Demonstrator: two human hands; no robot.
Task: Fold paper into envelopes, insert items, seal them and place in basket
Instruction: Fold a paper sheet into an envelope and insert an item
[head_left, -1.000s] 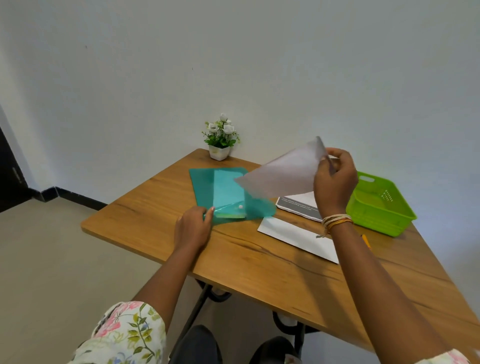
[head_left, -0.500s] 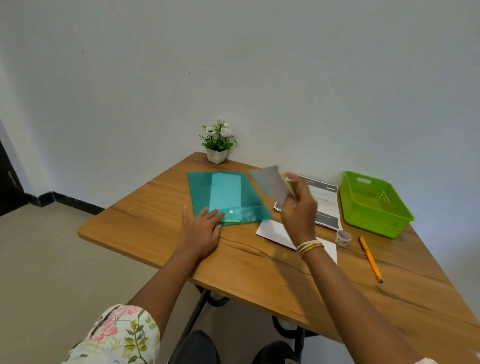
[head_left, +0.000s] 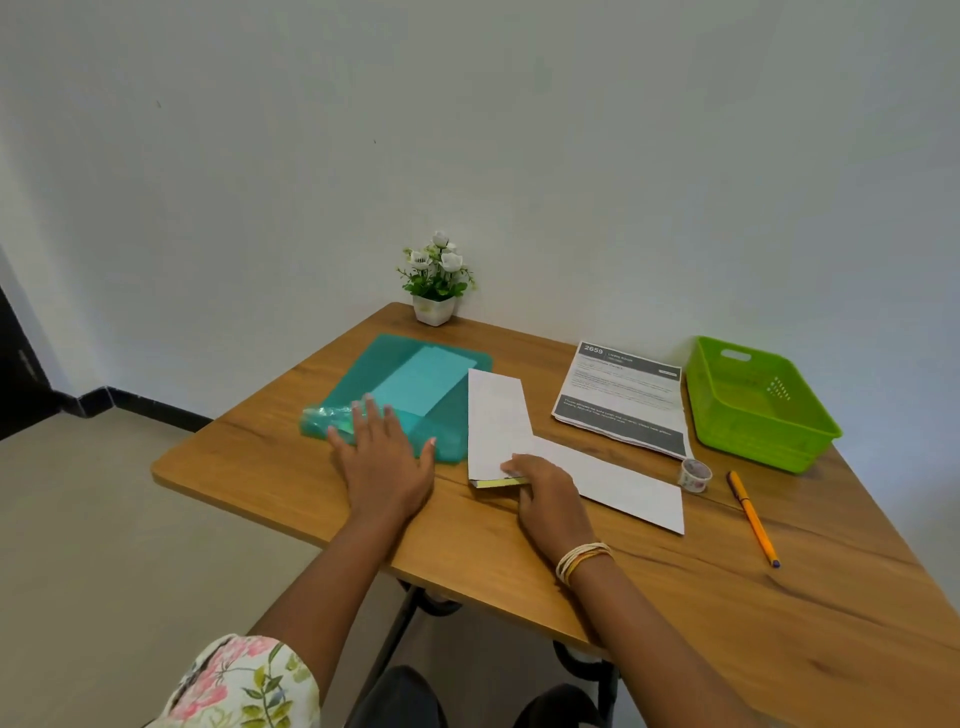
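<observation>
A folded white paper (head_left: 493, 415) lies on the wooden table (head_left: 675, 623), with a thin yellow edge showing under its near end. My right hand (head_left: 550, 499) holds that near end, fingertips on top and thumb at the edge. The paper overlaps a second white sheet (head_left: 623, 488) that runs to the right. My left hand (head_left: 382, 457) rests flat, fingers spread, on the near edge of a teal plastic folder (head_left: 415, 395) with a lighter sheet inside. A green basket (head_left: 769, 452) stands at the far right with nothing in it.
A printed sheet (head_left: 623, 400) lies between the papers and the basket. A small tape roll (head_left: 694, 474) and an orange pen (head_left: 753, 519) sit to the right of the white sheet. A potted plant (head_left: 436, 280) stands at the wall.
My right hand has brought the white paper down from the air and laid it on the table beside the folder. My left hand has stayed on the folder's near edge.
</observation>
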